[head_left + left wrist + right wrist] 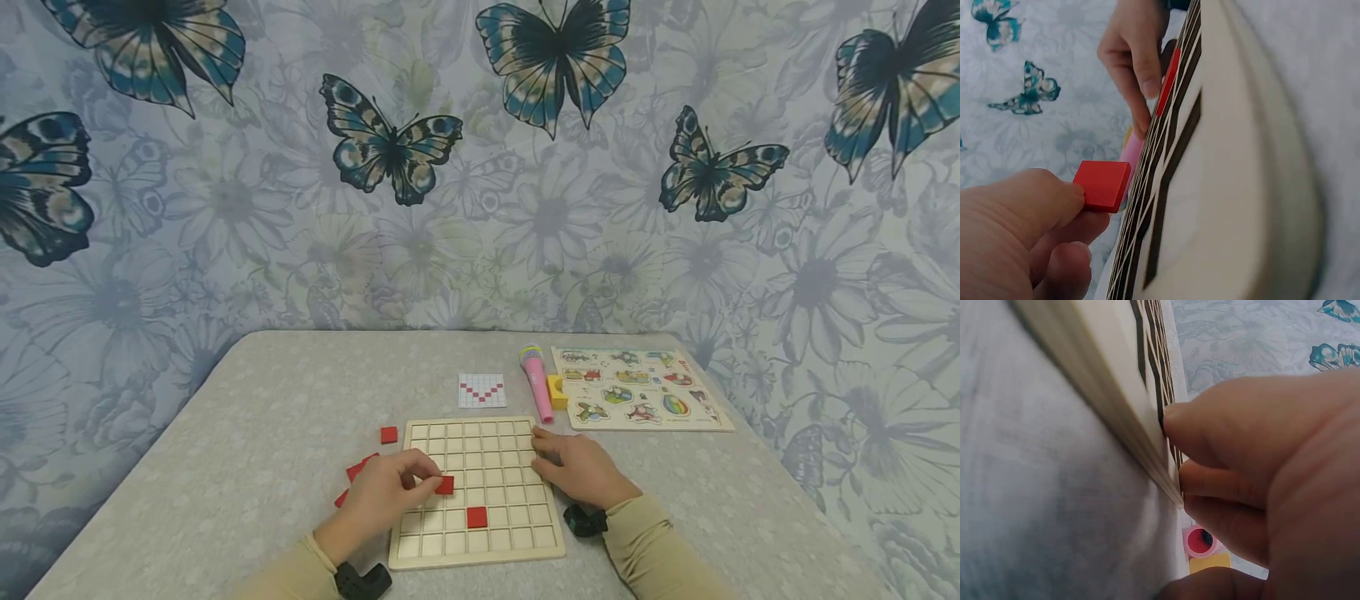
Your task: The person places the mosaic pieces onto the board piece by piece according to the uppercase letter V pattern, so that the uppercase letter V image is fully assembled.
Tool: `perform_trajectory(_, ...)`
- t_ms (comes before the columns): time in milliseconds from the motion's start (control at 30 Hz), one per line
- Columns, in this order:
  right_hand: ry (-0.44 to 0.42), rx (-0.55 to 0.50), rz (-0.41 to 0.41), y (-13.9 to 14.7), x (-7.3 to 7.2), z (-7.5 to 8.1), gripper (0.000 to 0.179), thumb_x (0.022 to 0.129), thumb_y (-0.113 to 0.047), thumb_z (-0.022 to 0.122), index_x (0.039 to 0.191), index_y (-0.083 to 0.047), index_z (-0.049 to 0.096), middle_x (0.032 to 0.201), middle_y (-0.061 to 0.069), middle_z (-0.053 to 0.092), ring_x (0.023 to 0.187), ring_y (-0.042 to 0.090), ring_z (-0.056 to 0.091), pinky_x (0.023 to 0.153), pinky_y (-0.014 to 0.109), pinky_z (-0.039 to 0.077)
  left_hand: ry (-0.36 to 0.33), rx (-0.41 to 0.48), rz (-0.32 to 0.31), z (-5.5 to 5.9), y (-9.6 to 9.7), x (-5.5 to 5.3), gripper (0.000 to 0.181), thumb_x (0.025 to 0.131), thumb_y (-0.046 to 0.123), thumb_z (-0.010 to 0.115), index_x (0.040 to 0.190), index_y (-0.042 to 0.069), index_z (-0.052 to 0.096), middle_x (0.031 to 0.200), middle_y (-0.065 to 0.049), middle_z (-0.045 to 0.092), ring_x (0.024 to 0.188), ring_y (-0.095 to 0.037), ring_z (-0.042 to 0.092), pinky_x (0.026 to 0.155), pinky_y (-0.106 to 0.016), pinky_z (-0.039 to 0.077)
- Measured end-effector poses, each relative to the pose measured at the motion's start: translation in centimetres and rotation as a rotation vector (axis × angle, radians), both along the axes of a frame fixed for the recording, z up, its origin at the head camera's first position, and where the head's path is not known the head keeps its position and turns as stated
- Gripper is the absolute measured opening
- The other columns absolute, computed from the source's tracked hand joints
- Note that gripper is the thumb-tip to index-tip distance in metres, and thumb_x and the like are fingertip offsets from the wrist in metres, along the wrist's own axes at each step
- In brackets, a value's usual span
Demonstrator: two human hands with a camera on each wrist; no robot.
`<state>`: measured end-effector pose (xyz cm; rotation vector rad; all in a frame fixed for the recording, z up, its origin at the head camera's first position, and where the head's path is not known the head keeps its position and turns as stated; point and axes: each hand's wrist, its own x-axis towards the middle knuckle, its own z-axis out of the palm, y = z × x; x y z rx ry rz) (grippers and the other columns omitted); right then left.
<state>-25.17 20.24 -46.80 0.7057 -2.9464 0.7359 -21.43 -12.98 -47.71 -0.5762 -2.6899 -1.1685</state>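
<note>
My left hand (384, 493) pinches a red square tile (1102, 185) between thumb and fingers. In the head view it is over the left half of a wooden grid board (480, 563); the left wrist view shows the tile upright beside the grid, its flat face toward the camera. One other red tile (477, 517) lies in a cell near the board's front. At the board's right edge rests my right hand (581, 468), thumb tip on the grid and the other fingertips along the rim. It has no tile in it.
Several loose red tiles (388, 435) lie left of the board, partly behind my left hand. Beyond the board is a card (482, 403) with a red V-shaped grid pattern. A pink toy microphone (537, 387), a yellow block (557, 402) and a picture puzzle board (652, 426) sit at the back right.
</note>
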Motion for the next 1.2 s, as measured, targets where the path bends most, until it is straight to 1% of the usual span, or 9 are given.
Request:
perform_trajectory(167, -0.014, -0.005, -0.011, -0.05, 0.04, 0.08, 0.044, 0.101, -0.030, 0.066, 0.140, -0.010, 0.065, 0.151, 0.005, 0.056, 0.135, 0.032, 0.057, 0.105, 0.052, 0.049, 0.007, 0.007, -0.068, -0.19, 0.35, 0.23, 0.013, 0.091, 0.026, 0.080, 0.089, 0.035, 0.072, 0.082, 0.022, 0.070, 0.058, 0.001, 0.050, 0.052, -0.020, 0.041)
perform_trajectory(333, -0.029, -0.004, -0.013, -0.09, 0.16, 0.29, 0.045, 0.101, -0.031, 0.066, 0.140, -0.010, 0.064, 0.153, 0.004, 0.054, 0.137, 0.032, 0.055, 0.107, 0.053, 0.047, -0.013, 0.013, -0.107, -0.26, 0.63, 0.40, 0.011, 0.092, 0.026, 0.079, 0.090, 0.035, 0.073, 0.083, 0.021, 0.071, 0.060, 0.002, 0.053, 0.054, -0.020, 0.044)
perform_trajectory(467, -0.032, -0.004, -0.013, 0.00, 0.14, 0.33, 0.045, 0.101, -0.032, 0.066, 0.141, -0.011, 0.064, 0.154, 0.004, 0.054, 0.138, 0.033, 0.054, 0.107, 0.053, 0.047, -0.024, 0.009, -0.117, -0.24, 0.89, 0.40, 0.010, 0.092, 0.026, 0.080, 0.089, 0.033, 0.073, 0.083, 0.022, 0.071, 0.061, 0.001, 0.053, 0.055, -0.021, 0.044)
perform_trajectory(633, -0.024, 0.001, -0.013, 0.09, 0.04, 0.17, 0.045, 0.101, -0.032, 0.066, 0.140, -0.011, 0.065, 0.153, 0.004, 0.054, 0.138, 0.032, 0.054, 0.107, 0.053, 0.047, -0.041, 0.016, -0.130, -0.29, 0.93, 0.40, 0.010, 0.093, 0.026, 0.079, 0.090, 0.032, 0.072, 0.084, 0.022, 0.071, 0.062, 0.001, 0.055, 0.057, -0.021, 0.046)
perform_trajectory(800, -0.022, -0.001, -0.009, 0.04, 0.01, 0.11, 0.046, 0.101, -0.033, 0.066, 0.141, -0.011, 0.064, 0.153, 0.004, 0.054, 0.137, 0.033, 0.055, 0.107, 0.053, 0.047, -0.028, 0.021, -0.143, -0.46, 0.77, 0.32, 0.007, 0.093, 0.027, 0.078, 0.091, 0.033, 0.075, 0.084, 0.022, 0.071, 0.065, 0.002, 0.058, 0.062, -0.021, 0.048)
perform_trajectory(1000, -0.016, 0.000, -0.012, 0.06, 0.00, 0.02, 0.046, 0.101, -0.033, 0.066, 0.141, -0.011, 0.064, 0.153, 0.003, 0.054, 0.137, 0.033, 0.055, 0.107, 0.053, 0.048, -0.016, 0.007, -0.136, -0.55, 0.74, 0.28, 0.011, 0.092, 0.024, 0.079, 0.093, 0.035, 0.078, 0.086, 0.023, 0.071, 0.062, 0.002, 0.052, 0.057, -0.020, 0.045)
perform_trajectory(1200, -0.012, -0.004, -0.012, 0.04, 0.01, 0.01, 0.046, 0.100, -0.033, 0.067, 0.141, -0.011, 0.065, 0.153, 0.003, 0.054, 0.136, 0.033, 0.055, 0.106, 0.053, 0.048, 0.002, -0.019, -0.127, -0.54, 0.72, 0.25, 0.010, 0.091, 0.023, 0.080, 0.094, 0.033, 0.079, 0.088, 0.021, 0.067, 0.065, 0.002, 0.051, 0.057, -0.020, 0.045)
